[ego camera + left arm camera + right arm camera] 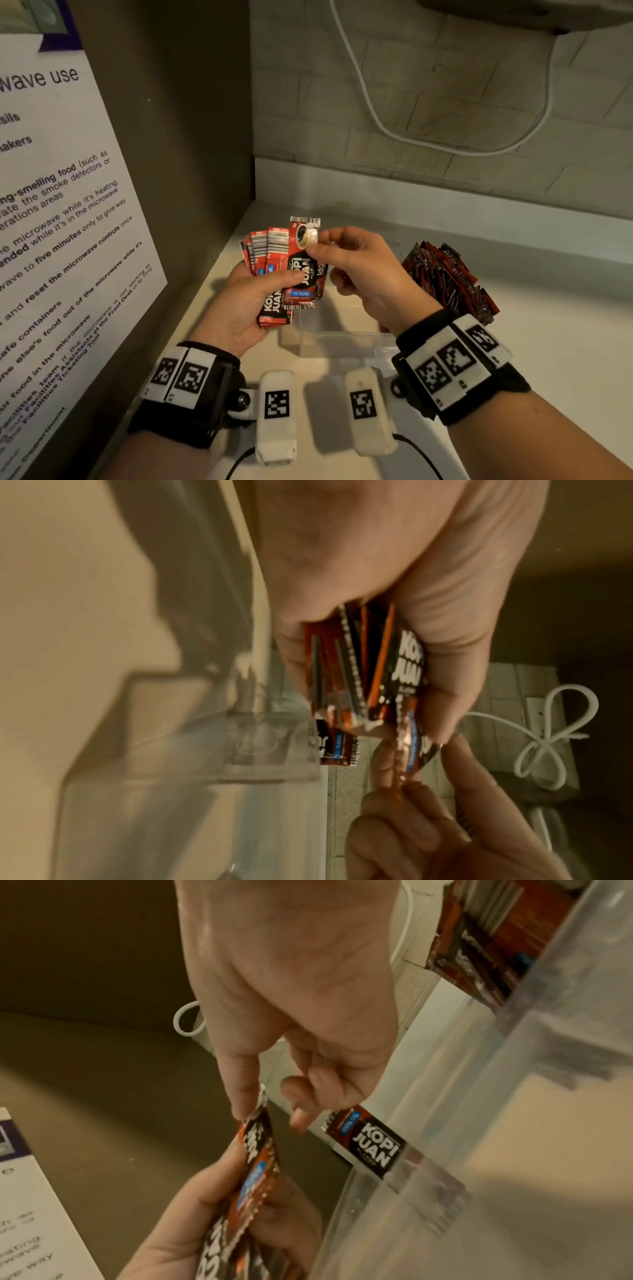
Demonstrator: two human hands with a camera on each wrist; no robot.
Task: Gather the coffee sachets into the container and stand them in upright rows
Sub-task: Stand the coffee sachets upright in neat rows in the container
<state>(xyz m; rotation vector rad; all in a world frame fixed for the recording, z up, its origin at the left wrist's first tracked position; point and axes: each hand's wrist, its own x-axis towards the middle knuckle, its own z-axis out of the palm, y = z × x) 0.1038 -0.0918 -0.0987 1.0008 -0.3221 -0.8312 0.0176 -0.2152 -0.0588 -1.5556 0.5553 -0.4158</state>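
My left hand (263,294) grips a fanned bunch of red-and-black coffee sachets (274,253) above the counter. The front sachet (305,267) stands upright in that bunch, and my right hand (313,245) pinches its top edge between thumb and forefinger. The left wrist view shows the bunch (356,669) edge-on in my palm. A clear plastic container (346,342) sits on the counter just below both hands. One sachet (366,1145) lies flat at the container's wall (514,1123); whether inside or outside I cannot tell. A loose pile of sachets (448,281) lies to the right.
A brown side wall with a printed microwave notice (61,240) closes off the left. The tiled back wall (445,102) carries a hanging white cable (373,113). A pale counter (548,342) stretches to the right of the pile.
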